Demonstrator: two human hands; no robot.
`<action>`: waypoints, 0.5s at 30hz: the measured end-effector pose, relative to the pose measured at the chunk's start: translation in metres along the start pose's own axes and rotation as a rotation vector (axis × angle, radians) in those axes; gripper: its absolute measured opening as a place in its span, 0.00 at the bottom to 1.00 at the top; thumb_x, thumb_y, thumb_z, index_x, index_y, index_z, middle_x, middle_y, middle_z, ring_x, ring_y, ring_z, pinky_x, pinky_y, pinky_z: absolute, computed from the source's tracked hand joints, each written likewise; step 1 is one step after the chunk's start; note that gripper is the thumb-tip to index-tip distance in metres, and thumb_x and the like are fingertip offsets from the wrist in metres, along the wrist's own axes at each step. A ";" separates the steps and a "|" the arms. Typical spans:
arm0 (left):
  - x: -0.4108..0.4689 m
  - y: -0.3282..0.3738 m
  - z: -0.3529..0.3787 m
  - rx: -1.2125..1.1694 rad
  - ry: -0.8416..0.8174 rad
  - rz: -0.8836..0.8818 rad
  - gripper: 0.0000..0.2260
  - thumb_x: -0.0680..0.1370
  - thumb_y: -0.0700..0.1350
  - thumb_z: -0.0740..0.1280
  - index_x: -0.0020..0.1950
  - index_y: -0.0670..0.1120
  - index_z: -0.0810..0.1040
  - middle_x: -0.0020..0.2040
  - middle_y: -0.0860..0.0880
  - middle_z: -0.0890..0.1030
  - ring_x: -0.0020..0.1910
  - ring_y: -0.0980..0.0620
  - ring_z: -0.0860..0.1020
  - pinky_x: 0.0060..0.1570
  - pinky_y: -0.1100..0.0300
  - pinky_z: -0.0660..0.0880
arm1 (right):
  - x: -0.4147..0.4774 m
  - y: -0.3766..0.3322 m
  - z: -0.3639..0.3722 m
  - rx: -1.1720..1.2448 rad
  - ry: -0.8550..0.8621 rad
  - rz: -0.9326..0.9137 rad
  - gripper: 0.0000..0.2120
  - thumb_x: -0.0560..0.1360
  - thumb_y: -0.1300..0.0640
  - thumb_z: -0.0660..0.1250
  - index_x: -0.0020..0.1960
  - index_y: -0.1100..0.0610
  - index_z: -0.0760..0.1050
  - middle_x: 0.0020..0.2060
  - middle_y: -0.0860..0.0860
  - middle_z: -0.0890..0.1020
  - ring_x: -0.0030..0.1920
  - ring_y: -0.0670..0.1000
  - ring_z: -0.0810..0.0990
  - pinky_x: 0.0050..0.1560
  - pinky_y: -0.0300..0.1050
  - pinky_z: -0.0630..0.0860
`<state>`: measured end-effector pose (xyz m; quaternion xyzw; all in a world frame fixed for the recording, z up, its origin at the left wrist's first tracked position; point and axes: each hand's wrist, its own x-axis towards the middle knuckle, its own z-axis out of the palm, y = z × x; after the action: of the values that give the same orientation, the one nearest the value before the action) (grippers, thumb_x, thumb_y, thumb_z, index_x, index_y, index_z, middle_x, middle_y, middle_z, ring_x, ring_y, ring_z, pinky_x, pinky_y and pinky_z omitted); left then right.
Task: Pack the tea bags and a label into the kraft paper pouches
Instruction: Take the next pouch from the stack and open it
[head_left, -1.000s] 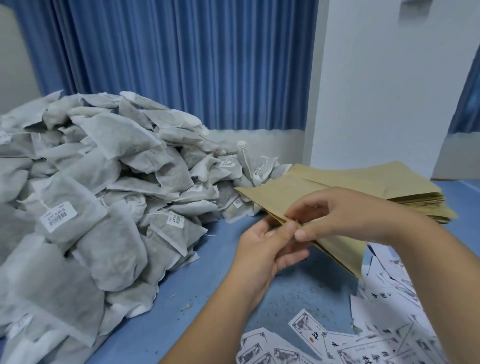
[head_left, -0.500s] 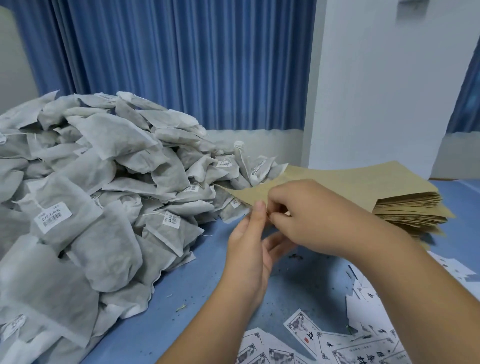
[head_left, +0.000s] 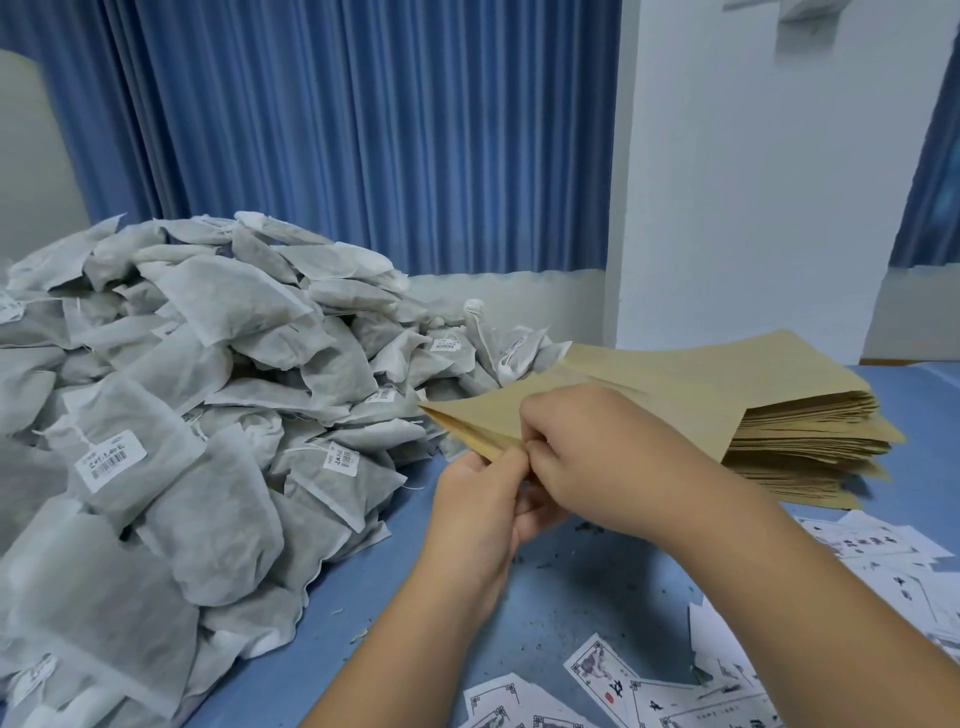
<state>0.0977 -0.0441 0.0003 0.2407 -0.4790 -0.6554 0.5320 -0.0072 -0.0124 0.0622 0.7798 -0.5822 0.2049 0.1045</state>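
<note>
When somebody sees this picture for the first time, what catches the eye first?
A heap of grey tea bags covers the table at left. In the middle, the left hand and right hand pinch the edge of one kraft pouch; the pouch stack lies to the right.

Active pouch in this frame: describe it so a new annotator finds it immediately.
On the blue table, right of the grey tea bag pile, sits a stack of kraft pouches. The target is the top pouch, its pointed left corner raised off the stack towards the pile. Unlike the others, the left hand and right hand pinch its near edge.
</note>
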 end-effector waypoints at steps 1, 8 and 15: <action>-0.001 0.002 0.000 0.008 -0.006 -0.006 0.08 0.76 0.30 0.58 0.45 0.38 0.76 0.30 0.46 0.77 0.26 0.54 0.75 0.30 0.61 0.77 | 0.000 0.001 0.002 -0.005 -0.018 0.002 0.06 0.75 0.58 0.58 0.40 0.55 0.70 0.38 0.52 0.77 0.40 0.55 0.75 0.41 0.51 0.75; -0.002 0.001 -0.001 -0.028 -0.046 -0.042 0.13 0.74 0.26 0.54 0.46 0.37 0.76 0.32 0.44 0.78 0.28 0.53 0.76 0.34 0.57 0.79 | 0.000 0.009 0.007 0.060 -0.066 0.053 0.07 0.74 0.56 0.59 0.37 0.50 0.69 0.36 0.47 0.75 0.38 0.49 0.73 0.38 0.48 0.75; -0.002 -0.001 -0.003 -0.074 0.008 -0.044 0.17 0.73 0.26 0.51 0.48 0.36 0.78 0.35 0.42 0.79 0.30 0.51 0.77 0.35 0.57 0.80 | 0.001 0.015 0.006 0.161 0.008 0.091 0.08 0.75 0.57 0.60 0.37 0.51 0.69 0.36 0.46 0.75 0.40 0.50 0.75 0.41 0.47 0.74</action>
<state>0.1006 -0.0437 -0.0023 0.2343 -0.4468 -0.6833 0.5279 -0.0196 -0.0202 0.0562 0.7577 -0.5981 0.2590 0.0344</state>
